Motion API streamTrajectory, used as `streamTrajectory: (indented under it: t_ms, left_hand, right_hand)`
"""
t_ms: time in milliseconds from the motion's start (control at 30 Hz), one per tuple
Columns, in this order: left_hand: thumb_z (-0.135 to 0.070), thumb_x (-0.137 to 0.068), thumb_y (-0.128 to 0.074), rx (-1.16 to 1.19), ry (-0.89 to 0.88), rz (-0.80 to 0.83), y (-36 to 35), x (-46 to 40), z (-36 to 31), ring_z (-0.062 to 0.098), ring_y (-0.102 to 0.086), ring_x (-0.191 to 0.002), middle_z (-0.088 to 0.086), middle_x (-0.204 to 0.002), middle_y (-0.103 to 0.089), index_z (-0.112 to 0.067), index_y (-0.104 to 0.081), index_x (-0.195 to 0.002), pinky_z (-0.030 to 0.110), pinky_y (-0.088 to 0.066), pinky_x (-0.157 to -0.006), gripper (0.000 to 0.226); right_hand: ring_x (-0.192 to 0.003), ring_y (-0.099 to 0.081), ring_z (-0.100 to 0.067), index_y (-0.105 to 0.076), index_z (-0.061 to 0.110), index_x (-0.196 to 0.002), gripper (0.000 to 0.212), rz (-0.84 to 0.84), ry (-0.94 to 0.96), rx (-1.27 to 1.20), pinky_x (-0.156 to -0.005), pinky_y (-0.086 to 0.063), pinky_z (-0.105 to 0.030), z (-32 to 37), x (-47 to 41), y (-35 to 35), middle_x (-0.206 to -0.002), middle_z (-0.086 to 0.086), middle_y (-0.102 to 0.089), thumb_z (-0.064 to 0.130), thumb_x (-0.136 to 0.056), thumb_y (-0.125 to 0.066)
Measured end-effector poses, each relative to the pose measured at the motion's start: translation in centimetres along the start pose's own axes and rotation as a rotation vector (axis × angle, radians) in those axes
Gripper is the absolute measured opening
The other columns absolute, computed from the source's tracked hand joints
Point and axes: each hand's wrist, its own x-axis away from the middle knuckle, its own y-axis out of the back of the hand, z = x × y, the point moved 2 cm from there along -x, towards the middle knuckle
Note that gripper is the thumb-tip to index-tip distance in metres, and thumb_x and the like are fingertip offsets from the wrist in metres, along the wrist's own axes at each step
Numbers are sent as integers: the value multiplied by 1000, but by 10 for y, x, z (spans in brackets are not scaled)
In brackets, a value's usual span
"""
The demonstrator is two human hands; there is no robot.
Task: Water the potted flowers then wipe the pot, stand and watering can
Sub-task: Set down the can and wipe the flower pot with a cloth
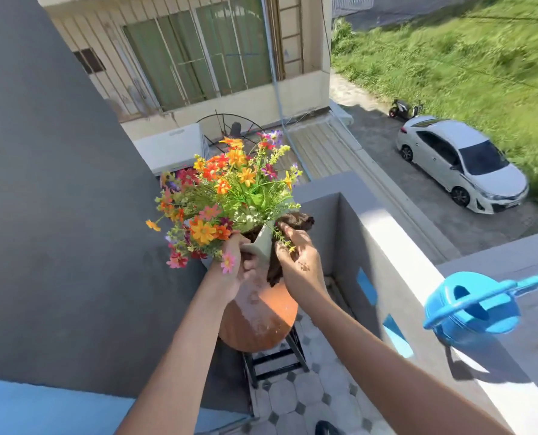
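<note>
The fingers (pixel 288 237) of the right hand (pixel 299 262) are pressed around a dark brown cloth (pixel 296 219) against the pale pot (pixel 261 244), while the left hand (pixel 236 265) is clenched on the pot's near corner, just beside them. The flowers (pixel 227 189) are spread above both hands; the round orange stand (pixel 258 315) is seen directly below. The blue watering can (pixel 474 309) is set well to the right on the wall ledge (pixel 418 268). If the pot is tilted or the left grip is loosened, it could be tipped off the stand; stems could be snagged by the cloth.
</note>
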Motion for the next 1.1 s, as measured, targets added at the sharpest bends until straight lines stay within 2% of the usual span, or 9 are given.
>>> streamTrajectory:
  t_ms: [100,300,433,500,667,800,900,967,1100]
  left_hand:
    - [-18,-93,-39,-17,0,4,-6,5,-2,9,-32,-36,2,-64,-46,-16,-38,-75,20,-22,-32,18]
    - [-13,-95,-41,50,-19,104,-8,19,-9,9,-33,-33,9,-64,-42,-14,-42,-71,19,-23,-29,24]
    - [-12,-95,-40,42,-14,114,-9,17,-12,7,-30,-33,1,-65,-39,-19,-33,-63,18,-18,-34,33]
    - [-13,-95,-37,65,-14,100,-8,13,-11,7,-28,-33,-1,-66,-37,-21,-32,-62,19,-15,-35,34]
    - [-14,-90,-38,6,3,35,-6,3,-4,8,-28,-37,-4,-66,-36,-22,-32,-63,20,-20,-34,29]
    - [-16,-93,-42,-149,32,-3,-3,0,2,12,-41,-43,2,-64,-42,-17,-42,-66,24,-33,-44,27]
    - [-16,-94,-37,-67,86,101,1,3,0,9,-36,-31,4,-66,-36,-16,-38,-67,16,-27,-34,28]
    - [-18,-95,-38,-110,96,76,7,4,-3,8,-34,-28,4,-66,-39,-14,-39,-66,13,-24,-33,29]
    - [-16,-94,-44,-238,79,-44,16,7,-15,6,-39,-30,1,-66,-44,-14,-41,-65,14,-27,-25,29]
  right_hand:
    - [-101,-53,19,-61,16,-123,32,4,94,18,-90,-39,-3,21,-11,2,-108,21,-57,9,-92,-59]
    - [-130,-48,-26,-49,0,-136,40,6,27,40,-102,-37,-19,17,-33,23,-137,-10,-51,9,-97,-51]
    - [-122,-52,-7,-49,10,-131,41,-67,12,-7,-113,-34,-22,12,-20,31,-126,4,-56,26,-93,-57]
    - [-116,-58,-1,-56,16,-126,34,-61,-10,17,-109,-43,-39,-6,-19,19,-123,6,-62,19,-92,-57]
    - [-96,-55,24,-57,15,-129,36,-3,-103,-100,-84,-40,3,-7,-5,-2,-119,7,-63,7,-94,-54]
    - [-98,-62,2,-59,9,-124,29,-36,-5,-93,-87,-48,-16,9,-21,8,-111,2,-68,9,-96,-51]
    - [-66,-56,6,-60,10,-125,30,-49,-10,-118,-66,-48,-14,9,-52,24,-86,15,-66,7,-97,-52]
    - [-57,-53,-2,-66,23,-110,21,-13,-52,-109,-57,-46,-25,11,-69,37,-76,13,-66,15,-92,-59]
    - [-68,-63,-16,-69,15,-80,8,161,-190,-79,-67,-48,-33,16,-96,55,-75,0,-71,15,-82,-62]
